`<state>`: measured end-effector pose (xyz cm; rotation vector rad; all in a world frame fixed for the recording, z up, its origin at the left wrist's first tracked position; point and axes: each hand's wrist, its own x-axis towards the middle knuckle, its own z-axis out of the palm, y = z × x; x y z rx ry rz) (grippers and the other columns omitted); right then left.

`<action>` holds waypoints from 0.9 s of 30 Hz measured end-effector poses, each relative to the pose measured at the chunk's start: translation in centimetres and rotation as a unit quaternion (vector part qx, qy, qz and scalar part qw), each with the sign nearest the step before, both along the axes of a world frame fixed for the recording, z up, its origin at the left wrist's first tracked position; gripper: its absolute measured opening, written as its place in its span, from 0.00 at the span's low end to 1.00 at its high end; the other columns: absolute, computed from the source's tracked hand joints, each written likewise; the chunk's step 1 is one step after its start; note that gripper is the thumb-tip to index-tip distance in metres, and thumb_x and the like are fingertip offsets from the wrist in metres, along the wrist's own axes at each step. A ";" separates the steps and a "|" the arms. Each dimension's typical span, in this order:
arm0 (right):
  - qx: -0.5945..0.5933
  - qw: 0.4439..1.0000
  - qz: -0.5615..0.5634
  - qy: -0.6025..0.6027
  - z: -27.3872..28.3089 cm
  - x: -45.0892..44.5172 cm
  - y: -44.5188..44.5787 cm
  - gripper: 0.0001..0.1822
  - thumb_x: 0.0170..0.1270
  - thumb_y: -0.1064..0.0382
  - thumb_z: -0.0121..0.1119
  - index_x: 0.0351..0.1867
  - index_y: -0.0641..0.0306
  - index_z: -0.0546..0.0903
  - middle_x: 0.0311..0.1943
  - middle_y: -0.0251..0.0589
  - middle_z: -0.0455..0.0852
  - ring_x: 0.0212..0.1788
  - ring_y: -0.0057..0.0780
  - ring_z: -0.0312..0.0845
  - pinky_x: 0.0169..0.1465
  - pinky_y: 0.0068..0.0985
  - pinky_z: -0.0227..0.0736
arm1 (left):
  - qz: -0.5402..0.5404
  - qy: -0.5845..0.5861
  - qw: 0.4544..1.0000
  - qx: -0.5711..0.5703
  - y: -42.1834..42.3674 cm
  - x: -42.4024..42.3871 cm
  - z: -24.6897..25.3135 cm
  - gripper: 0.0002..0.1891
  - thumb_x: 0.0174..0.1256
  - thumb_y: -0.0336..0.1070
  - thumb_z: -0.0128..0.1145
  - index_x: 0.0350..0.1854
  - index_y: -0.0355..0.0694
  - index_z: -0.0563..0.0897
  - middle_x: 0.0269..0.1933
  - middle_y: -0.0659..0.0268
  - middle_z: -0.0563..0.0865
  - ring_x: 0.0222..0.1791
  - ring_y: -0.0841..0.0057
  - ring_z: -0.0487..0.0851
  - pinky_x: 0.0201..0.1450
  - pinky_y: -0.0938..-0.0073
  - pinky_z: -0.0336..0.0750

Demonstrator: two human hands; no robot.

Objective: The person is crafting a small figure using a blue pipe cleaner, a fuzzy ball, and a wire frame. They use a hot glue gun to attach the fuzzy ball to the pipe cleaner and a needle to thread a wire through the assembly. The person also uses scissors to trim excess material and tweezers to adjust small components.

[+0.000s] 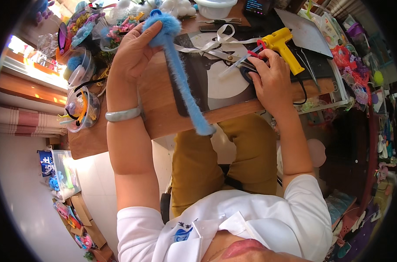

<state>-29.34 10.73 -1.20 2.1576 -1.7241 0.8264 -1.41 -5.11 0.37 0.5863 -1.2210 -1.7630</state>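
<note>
My left hand [133,49] pinches a fluffy light-blue plush piece [167,28] with a small blue ring at its top. A long fuzzy blue strip [185,85] hangs from it past the table's front edge, its lower end in front of my knees. My right hand [273,82] is over the dark handles of metal scissors [229,58], fingers bent. Close to its fingertips are a clear glue stick [232,67] and a red pipe cleaner [251,54]. The stick points toward the yellow hot glue gun [280,41]. Whether my right fingers grip anything is unclear.
White ribbon [226,38] trails across the dark mat [192,98]. Tweezers [308,65] lie at the right, a black comb [214,28] at the back. Clear tubs [82,109] and craft pieces crowd the left. The glue gun's cord [304,91] drops over the front edge.
</note>
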 end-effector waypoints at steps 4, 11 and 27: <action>0.066 0.998 0.020 0.002 1.0 -0.2 0.2 0.26 0.48 0.74 0.65 0.52 0.61 0.74 0.50 0.44 0.70 0.48 0.45 0.73 0.50 0.35 0.69 | -0.011 0.011 1.000 0.001 -0.1 0.3 0.1 0.13 0.64 0.36 0.60 0.48 0.38 0.78 0.43 0.66 0.85 0.44 0.77 0.83 0.48 0.68 0.79; 0.151 0.986 0.031 0.057 2.8 -1.3 2.8 0.38 0.48 0.77 0.63 0.63 0.54 0.64 0.60 0.47 0.63 0.52 0.48 0.72 0.50 0.39 0.72 | -0.041 0.021 0.999 -0.003 0.3 0.1 0.3 0.14 0.62 0.35 0.62 0.48 0.37 0.78 0.44 0.65 0.84 0.44 0.76 0.83 0.49 0.69 0.79; 0.429 0.895 0.046 -0.113 5.7 -4.8 6.7 0.40 0.46 0.71 0.60 0.67 0.63 0.63 0.31 0.44 0.79 0.32 0.32 0.78 0.36 0.27 0.72 | -0.039 0.011 0.998 -0.055 1.1 -0.3 0.3 0.15 0.66 0.37 0.57 0.50 0.34 0.79 0.45 0.63 0.84 0.44 0.77 0.83 0.52 0.74 0.76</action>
